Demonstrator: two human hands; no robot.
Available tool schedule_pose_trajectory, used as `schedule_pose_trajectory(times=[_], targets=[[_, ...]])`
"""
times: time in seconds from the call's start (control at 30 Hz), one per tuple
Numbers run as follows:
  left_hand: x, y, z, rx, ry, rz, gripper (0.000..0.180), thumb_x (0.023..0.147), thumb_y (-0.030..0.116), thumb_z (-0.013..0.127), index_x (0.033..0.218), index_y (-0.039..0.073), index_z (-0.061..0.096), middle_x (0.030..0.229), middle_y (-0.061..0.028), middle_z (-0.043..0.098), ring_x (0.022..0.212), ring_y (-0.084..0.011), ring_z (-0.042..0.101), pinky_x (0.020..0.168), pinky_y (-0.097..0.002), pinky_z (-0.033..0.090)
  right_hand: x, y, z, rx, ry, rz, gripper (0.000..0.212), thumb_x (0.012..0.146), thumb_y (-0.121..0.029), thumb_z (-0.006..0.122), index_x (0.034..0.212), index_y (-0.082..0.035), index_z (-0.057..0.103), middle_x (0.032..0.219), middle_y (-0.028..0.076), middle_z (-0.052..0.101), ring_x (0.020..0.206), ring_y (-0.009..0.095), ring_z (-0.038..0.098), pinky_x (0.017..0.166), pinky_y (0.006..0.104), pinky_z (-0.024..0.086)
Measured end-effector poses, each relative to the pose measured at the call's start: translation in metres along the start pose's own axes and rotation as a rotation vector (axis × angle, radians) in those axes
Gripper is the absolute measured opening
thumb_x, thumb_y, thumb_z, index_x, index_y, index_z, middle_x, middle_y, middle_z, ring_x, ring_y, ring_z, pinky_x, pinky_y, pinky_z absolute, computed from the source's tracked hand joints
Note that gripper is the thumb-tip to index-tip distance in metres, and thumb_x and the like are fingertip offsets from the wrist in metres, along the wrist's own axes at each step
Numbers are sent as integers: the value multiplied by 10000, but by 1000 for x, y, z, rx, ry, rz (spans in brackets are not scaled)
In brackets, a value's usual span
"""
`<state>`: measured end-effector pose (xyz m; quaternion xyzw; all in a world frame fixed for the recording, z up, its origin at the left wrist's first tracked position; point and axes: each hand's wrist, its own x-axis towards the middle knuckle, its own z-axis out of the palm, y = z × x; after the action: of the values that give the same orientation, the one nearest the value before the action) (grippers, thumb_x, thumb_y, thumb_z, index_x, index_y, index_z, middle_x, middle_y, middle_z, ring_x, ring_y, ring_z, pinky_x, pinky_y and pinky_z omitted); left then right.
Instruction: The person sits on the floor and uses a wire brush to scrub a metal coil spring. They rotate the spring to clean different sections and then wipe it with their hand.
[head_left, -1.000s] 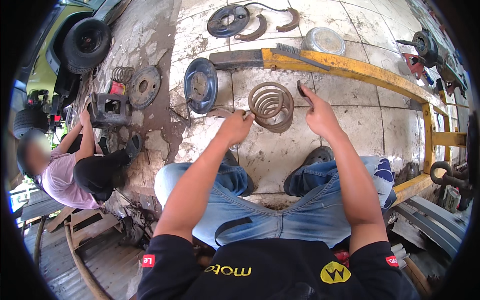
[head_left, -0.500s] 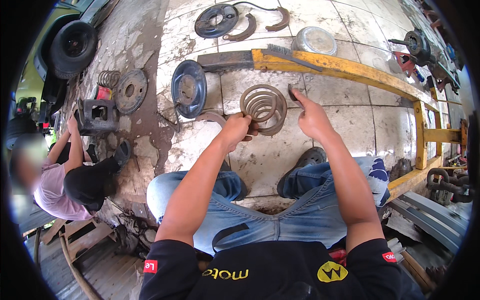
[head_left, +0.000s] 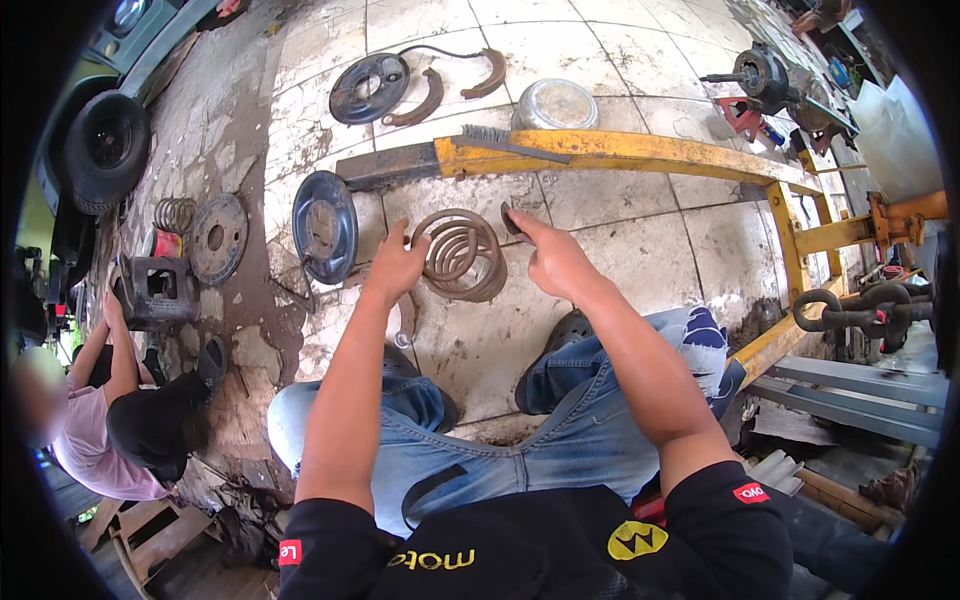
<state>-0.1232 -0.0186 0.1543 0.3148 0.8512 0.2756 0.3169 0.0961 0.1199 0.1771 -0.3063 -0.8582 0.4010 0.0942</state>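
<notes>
We see the left hand (head_left: pixel 396 262) with fingers spread loose, touching the rusty coil spring's (head_left: pixel 460 254) left side. The right hand (head_left: pixel 549 256) pinches a small dark flat piece (head_left: pixel 510 220) at the spring's right. The spring lies on cracked floor tiles (head_left: pixel 640 225), near the yellow steel beam (head_left: pixel 620 150).

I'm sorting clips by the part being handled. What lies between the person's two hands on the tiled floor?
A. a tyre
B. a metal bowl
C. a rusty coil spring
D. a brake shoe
C: the coil spring lies on the floor tiles with the left hand at its left side and the right hand at its right; the bowl and brake shoe lie farther off.
</notes>
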Motion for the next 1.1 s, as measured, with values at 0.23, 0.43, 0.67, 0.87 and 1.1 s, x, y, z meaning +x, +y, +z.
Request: schedule_pose_trajectory(times=[0.23,0.43,0.67,0.87,1.1], targets=[[8,-1,1,-38,-66,10,346,973,232,495,1246,42,588,914,-130,715,847,-245,700,775,-368,515,-7,1,-6,12,-52,77,668,761,108,482,1411,-38,432,1375,196,515,1245,357,508,1019,396,444],[-15,-11,7,-551,-101,-343,274,1014,145,423,1242,29,521,1023,-114,659,782,-199,693,625,-344,553,1,-4,-1,19,-23,28,664,763,108,470,1409,-44,442,1379,197,513,1247,352,512,1026,391,437],[-41,-16,42,-1086,-168,-407,257,1014,96,354,1228,-36,412,1180,-186,559,1051,-298,627,859,-484,574,3,-18,-4,49,12,37,656,764,123,435,1401,-38,454,1357,204,535,1250,345,517,1030,371,428],[-46,9,37,-962,-296,-445,333,1027,141,332,1309,-20,409,1315,-193,514,1217,-344,539,995,-558,458,3,-6,-7,35,35,31,633,764,112,486,1384,-14,457,1361,210,525,1245,364,510,1036,397,427],[-30,-21,25,-717,-465,-467,454,1000,339,459,1320,27,381,1251,-138,543,1048,-265,601,858,-474,511,7,-5,-4,61,47,26,645,756,123,481,1385,-20,467,1357,225,524,1252,358,510,1048,374,413]])
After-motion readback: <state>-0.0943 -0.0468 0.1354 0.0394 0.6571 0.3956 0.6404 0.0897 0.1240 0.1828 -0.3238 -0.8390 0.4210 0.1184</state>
